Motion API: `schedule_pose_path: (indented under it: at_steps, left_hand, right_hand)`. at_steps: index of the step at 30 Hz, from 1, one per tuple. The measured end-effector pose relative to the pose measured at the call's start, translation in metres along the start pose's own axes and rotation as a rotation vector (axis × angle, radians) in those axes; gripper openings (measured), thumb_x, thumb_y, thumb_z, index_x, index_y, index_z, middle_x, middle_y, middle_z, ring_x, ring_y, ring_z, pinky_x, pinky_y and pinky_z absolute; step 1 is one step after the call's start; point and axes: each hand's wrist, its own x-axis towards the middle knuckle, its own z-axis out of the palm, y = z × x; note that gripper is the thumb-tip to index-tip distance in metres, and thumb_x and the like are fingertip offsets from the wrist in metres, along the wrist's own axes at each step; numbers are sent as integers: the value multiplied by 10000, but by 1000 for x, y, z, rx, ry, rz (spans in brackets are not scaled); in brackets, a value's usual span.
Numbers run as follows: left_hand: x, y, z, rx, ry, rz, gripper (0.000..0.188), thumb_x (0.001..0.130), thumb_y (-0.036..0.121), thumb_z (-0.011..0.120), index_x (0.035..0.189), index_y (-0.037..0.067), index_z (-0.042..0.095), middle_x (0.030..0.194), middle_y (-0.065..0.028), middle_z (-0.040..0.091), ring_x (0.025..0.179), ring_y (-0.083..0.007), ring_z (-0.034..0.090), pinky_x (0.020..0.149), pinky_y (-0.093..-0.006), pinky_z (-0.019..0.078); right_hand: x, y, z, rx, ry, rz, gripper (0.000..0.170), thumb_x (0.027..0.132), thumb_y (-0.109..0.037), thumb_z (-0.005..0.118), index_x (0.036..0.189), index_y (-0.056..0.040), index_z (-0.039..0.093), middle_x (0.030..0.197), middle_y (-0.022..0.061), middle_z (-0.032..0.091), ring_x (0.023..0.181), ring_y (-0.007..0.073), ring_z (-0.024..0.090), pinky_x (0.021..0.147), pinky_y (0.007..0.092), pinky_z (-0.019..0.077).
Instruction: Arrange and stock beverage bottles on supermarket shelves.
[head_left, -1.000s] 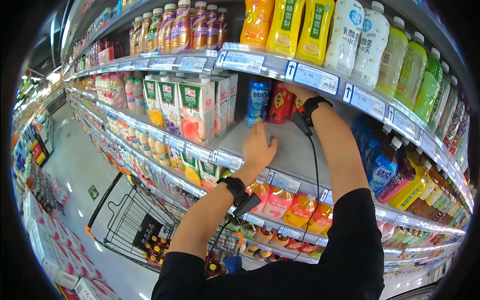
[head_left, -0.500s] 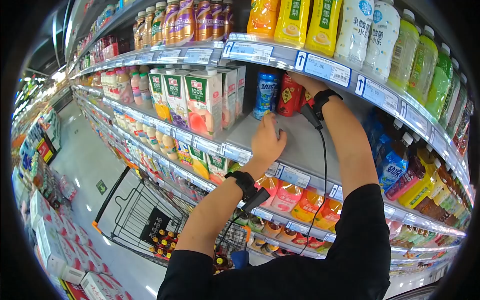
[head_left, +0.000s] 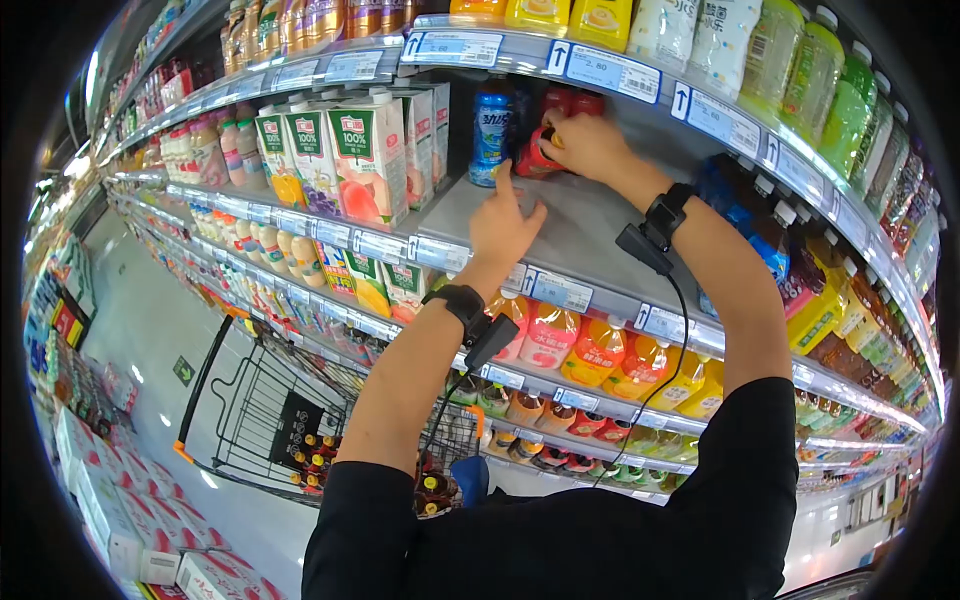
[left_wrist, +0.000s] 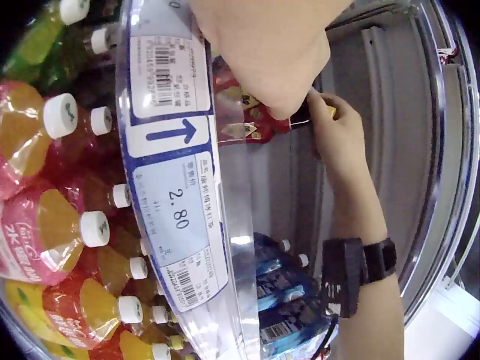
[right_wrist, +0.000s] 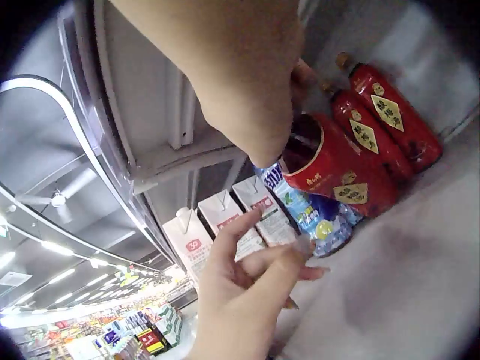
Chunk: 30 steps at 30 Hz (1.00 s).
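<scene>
In the head view, my right hand (head_left: 595, 148) grips a red bottle (head_left: 538, 155) near its neck, the bottle leaning over above the grey shelf. The right wrist view shows this bottle (right_wrist: 341, 176) tilted in front of the blue bottle (right_wrist: 319, 217), with two other red bottles (right_wrist: 386, 112) behind. My left hand (head_left: 500, 228) is over the shelf's front part, index finger pointing at the base of the blue bottle (head_left: 490, 135); whether it touches is unclear. The left wrist view has my right hand (left_wrist: 341, 139) by the bottle's yellow cap (left_wrist: 332, 112).
Juice cartons (head_left: 365, 160) stand left of the blue bottle. A price-tagged shelf edge (head_left: 610, 72) runs above my right hand. Blue bottles (head_left: 735, 215) lie to the right, and orange and pink drinks (head_left: 600, 350) fill the shelf below. A cart (head_left: 250, 400) with bottles stands on the floor.
My right hand has come out from deeper under the upper shelf, with a red bottle now tilted in its grip. My left index finger is straighter. The head view has shifted.
</scene>
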Motion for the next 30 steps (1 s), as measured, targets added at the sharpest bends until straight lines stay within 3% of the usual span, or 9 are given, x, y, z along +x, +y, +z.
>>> schedule_pose_path:
  at_steps: [2, 3, 6, 9, 14, 22, 24, 26, 30]
  left_hand:
    - [0, 2, -2, 44, 1, 11, 728, 738, 268, 693, 1344, 75, 338, 1000, -97, 643, 823, -282, 634, 722, -403, 508]
    - [0, 2, -1, 89, 24, 40, 747, 729, 272, 700, 1356, 90, 337, 1028, -101, 632, 869, -294, 621, 749, -405, 501]
    - [2, 2, -2, 157, 96, 150, 725, 730, 260, 689, 1368, 155, 362, 1125, -103, 578, 1004, -320, 552, 845, -417, 459]
    - [3, 2, -1, 211, 71, 147, 711, 721, 253, 673, 1371, 225, 386, 1206, -113, 513, 1098, -321, 477, 925, -422, 405]
    - [-3, 1, -1, 206, 170, 300, 652, 713, 132, 602, 1337, 255, 458, 1205, -67, 505, 1115, -293, 447, 950, -418, 325]
    - [-38, 26, -42, 99, 343, 759, 577, 673, 246, 671, 1239, 253, 558, 1241, 5, 514, 1176, -208, 441, 959, -468, 220]
    - [-59, 33, -59, 163, 341, 878, 579, 666, 278, 685, 1231, 232, 565, 1210, 7, 541, 1151, -199, 477, 954, -465, 219]
    - [-85, 29, -72, 187, 323, 989, 582, 663, 335, 702, 1215, 205, 573, 1139, 2, 589, 1089, -191, 540, 958, -437, 214]
    - [-162, 26, -103, -96, -44, 979, 602, 660, 376, 718, 1199, 153, 571, 1042, -17, 636, 1013, -187, 597, 947, -419, 254]
  right_hand:
    - [-13, -6, 0, -40, -18, -32, 465, 834, -429, 552, 1156, -94, 541, 789, 159, 663, 691, 330, 653, 596, 447, 521]
    - [-25, -16, -11, -37, 22, -85, 356, 860, -377, 525, 959, -40, 580, 733, 134, 654, 633, 311, 649, 554, 438, 516]
    - [-44, -30, -11, -135, 165, -310, 303, 854, -329, 533, 915, -37, 584, 657, 94, 625, 584, 263, 639, 519, 401, 509]
    - [-64, -45, -10, -228, 464, -549, 245, 818, -325, 582, 775, -89, 534, 575, 26, 530, 506, 186, 574, 482, 318, 461]
    - [-99, -63, -38, -339, 522, -665, 204, 728, -222, 621, 804, -39, 570, 583, 10, 501, 513, 143, 523, 473, 278, 389]
    - [-172, -92, -111, -347, 563, -829, 225, 764, -176, 626, 881, 16, 616, 591, -17, 430, 524, 106, 455, 465, 239, 331]
    - [-193, -102, -128, -295, 610, -845, 250, 685, -161, 597, 859, 18, 618, 591, -16, 430, 518, 108, 443, 469, 232, 334]
    - [-215, -112, -141, -231, 635, -877, 233, 674, -145, 581, 847, 6, 621, 590, -24, 413, 516, 99, 432, 468, 220, 328]
    - [-254, -124, -138, -96, 649, -997, 144, 748, -143, 583, 845, -43, 616, 583, -29, 386, 512, 78, 427, 479, 201, 333]
